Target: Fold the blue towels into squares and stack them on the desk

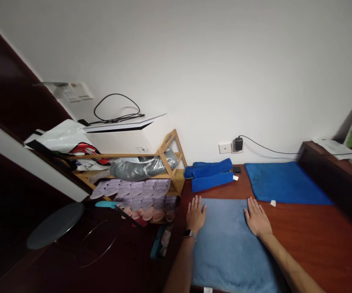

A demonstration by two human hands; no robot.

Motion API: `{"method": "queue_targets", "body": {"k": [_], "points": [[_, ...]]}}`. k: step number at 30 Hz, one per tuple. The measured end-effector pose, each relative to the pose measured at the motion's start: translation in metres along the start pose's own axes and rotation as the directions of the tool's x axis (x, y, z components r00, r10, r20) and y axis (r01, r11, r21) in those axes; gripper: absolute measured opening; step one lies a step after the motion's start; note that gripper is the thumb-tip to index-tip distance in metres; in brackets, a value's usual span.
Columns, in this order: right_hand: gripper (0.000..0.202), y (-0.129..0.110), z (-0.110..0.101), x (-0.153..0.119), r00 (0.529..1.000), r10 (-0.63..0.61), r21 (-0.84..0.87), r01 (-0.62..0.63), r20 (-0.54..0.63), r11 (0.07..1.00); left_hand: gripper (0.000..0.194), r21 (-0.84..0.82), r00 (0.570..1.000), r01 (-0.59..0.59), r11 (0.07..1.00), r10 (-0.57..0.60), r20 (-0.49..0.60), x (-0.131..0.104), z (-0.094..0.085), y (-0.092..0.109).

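The person wears a watch (187, 233), dark-faced with a silvery band (193, 237). Beyond the watch, the left hand (196, 215) is bare; behind it, the forearm (180, 262) is too.

Matt cloth (224, 244), wooden desk (313, 236)

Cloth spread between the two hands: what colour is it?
The cloth is greyish blue; head view.
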State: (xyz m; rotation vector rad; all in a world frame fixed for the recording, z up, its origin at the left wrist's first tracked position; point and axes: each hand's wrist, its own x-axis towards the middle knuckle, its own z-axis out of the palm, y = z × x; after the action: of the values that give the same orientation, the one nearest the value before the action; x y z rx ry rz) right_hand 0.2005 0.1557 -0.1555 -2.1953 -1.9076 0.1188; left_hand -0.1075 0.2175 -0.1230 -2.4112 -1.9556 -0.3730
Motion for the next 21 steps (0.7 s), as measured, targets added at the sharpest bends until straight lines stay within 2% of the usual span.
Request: {"method": "queue_targets", "body": {"k": [2, 4, 7, 9, 11, 13, 15, 17, 19, 21], "points": [[0.075, -0.004, -0.005, 0.003, 1.0, 0.019, -0.016, -0.019, 0.02, 1.0, 0.06, 0.02, 1.0, 0.013, 1.0, -0.013, -0.003, 0.0, -0.002, -0.014], [0.074, -0.009, -0.014, 0.004, 0.999, 0.033, -0.024, -0.032, 0.043, 0.999, 0.06, 0.021, 1.0, 0.017, 1.0, -0.016, -0.018, 0.0, -0.003, -0.018], [0.072, -0.012, -0.025, -0.007, 0.999, 0.025, -0.015, -0.025, 0.028, 1.0, 0.059, 0.007, 0.997, 0.03, 1.0, -0.03, -0.077, -0.001, -0.011, -0.016], [0.071, -0.009, -0.027, -0.029, 1.0, 0.002, 0.0, -0.002, -0.024, 1.0, 0.059, -0.01, 0.992, 0.008, 1.0, -0.01, -0.125, -0.009, -0.02, -0.008], [0.071, -0.005, -0.024, -0.057, 0.997, -0.023, 0.02, 0.024, -0.069, 1.0, 0.057, -0.039, 0.986, -0.076, 0.996, 0.069, -0.149, -0.026, -0.03, 0.014], [0.072, -0.001, -0.017, -0.085, 0.997, -0.028, 0.04, 0.031, -0.067, 0.999, 0.056, -0.086, 0.968, -0.221, 0.972, 0.208, -0.137, -0.051, -0.035, 0.051], [0.072, 0.0, -0.011, -0.104, 0.999, -0.022, 0.051, 0.024, -0.035, 0.998, 0.055, -0.152, 0.92, -0.389, 0.909, 0.376, -0.107, -0.081, -0.035, 0.095], [0.071, -0.002, -0.008, -0.113, 1.0, -0.024, 0.052, 0.024, -0.011, 0.998, 0.055, -0.21, 0.874, -0.485, 0.849, 0.482, -0.069, -0.108, -0.032, 0.13], [0.07, -0.005, -0.009, -0.114, 1.0, -0.025, 0.048, 0.025, -0.004, 0.999, 0.055, -0.23, 0.868, -0.488, 0.842, 0.496, -0.026, -0.127, -0.029, 0.142], [0.069, -0.007, -0.012, -0.113, 1.0, -0.023, 0.046, 0.022, 0.003, 0.999, 0.056, -0.199, 0.9, -0.428, 0.882, 0.437, 0.002, -0.14, -0.027, 0.125]]}}
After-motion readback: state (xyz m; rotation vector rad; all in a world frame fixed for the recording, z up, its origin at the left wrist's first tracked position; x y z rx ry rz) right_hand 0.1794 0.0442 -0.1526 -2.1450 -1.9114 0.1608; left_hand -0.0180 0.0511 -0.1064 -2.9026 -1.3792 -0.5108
